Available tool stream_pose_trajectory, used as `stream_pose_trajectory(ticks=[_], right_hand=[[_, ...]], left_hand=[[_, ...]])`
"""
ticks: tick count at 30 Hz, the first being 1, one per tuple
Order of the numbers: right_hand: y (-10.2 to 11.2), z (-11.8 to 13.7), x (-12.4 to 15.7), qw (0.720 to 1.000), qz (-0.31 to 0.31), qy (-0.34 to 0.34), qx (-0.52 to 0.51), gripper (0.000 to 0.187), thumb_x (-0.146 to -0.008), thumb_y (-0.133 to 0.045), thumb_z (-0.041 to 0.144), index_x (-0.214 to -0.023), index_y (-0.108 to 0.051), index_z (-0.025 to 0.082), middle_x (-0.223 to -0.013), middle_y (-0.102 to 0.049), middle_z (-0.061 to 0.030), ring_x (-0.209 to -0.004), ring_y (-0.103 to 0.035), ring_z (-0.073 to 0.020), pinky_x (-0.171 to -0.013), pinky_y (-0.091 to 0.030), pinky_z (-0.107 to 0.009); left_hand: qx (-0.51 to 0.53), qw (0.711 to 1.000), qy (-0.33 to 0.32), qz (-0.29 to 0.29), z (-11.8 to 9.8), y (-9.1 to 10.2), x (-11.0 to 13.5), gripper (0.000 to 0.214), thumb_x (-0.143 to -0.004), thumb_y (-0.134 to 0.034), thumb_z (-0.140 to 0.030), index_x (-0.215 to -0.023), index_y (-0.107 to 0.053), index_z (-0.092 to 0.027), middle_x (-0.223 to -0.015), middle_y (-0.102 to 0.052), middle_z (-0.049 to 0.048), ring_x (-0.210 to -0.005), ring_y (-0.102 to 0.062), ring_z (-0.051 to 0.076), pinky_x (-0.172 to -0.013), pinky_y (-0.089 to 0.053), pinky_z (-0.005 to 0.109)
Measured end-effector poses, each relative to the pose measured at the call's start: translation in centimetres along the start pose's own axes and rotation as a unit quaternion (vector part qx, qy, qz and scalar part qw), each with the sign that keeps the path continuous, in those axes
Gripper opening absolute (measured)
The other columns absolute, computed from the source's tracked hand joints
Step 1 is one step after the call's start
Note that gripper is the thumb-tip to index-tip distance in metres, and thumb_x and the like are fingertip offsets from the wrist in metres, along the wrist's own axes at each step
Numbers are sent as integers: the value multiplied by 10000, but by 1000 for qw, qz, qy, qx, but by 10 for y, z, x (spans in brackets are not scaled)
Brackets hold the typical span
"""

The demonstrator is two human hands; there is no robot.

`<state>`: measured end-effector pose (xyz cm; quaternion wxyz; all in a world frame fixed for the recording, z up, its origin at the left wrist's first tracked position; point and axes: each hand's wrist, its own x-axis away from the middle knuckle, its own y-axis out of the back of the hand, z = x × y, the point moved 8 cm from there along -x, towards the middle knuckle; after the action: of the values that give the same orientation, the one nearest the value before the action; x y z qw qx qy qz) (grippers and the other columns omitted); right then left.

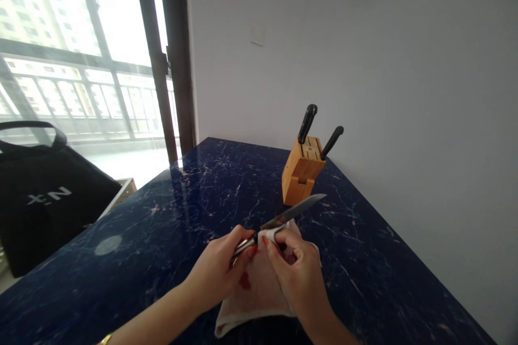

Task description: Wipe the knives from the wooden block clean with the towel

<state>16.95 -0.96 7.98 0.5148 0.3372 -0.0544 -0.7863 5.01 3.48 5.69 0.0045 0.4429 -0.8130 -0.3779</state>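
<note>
My left hand [220, 261] is closed around the handle of a kitchen knife [297, 210], whose blade points away to the right, toward the knife block. A pale cloth [263, 288] with red marks hangs below the knife and covers part of the table. Pinched in the fingers of my right hand [297, 264] is the cloth's upper part, folded near the blade's base. Whether the cloth touches the blade there I cannot tell exactly. Just beyond the blade tip stands a wooden knife block [299, 178] holding two black-handled knives.
The dark blue marbled table [194, 199] runs up to a grey wall [364, 64] at the back and right. On the left, a black bag [52, 199] stands beside the table's edge, in front of a glass door [93, 64]. A light switch [257, 34] is on the wall.
</note>
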Motion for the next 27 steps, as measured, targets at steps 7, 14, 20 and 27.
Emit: stream_pose_trajectory(ticks=[7, 14, 20, 27], right_hand=[[-3, -4, 0, 1000, 11, -7, 4, 168, -765, -509, 236, -664, -624, 165, -657, -643, -21, -592, -578, -132, -527, -452, -202], [-2, -1, 0, 1000, 2, 3, 9, 156, -761, -513, 230, -679, -630, 170, -666, -651, -19, -598, -582, -132, -530, -454, -203], [-3, -5, -1, 1000, 3, 2, 28, 152, -755, -511, 226, -672, -624, 169, -647, -639, -14, -581, -567, -125, -522, -434, -199], [3, -15, -9, 999, 10, -34, 31, 142, -733, -520, 217, -646, -617, 159, -576, -603, 0, -533, -543, -126, -507, -407, -210]], left_hand=[[-39, 999, -6, -11, 0, 2, 0, 163, -853, -389, -289, -921, -514, -207, -807, -639, 26, -711, -591, 156, -611, -410, 219], [-32, 999, 5, -17, 0, 5, -1, 171, -852, -384, -300, -918, -515, -212, -798, -636, 25, -715, -594, 162, -612, -412, 222], [33, 999, 27, -25, 5, 3, -1, 162, -840, -420, -319, -881, -517, -197, -707, -630, 4, -633, -582, 142, -573, -406, 203], [72, 994, 42, -68, 14, 11, -3, 287, -853, -404, -355, -1077, -470, -187, -615, -543, -39, -545, -497, 115, -531, -371, 197]])
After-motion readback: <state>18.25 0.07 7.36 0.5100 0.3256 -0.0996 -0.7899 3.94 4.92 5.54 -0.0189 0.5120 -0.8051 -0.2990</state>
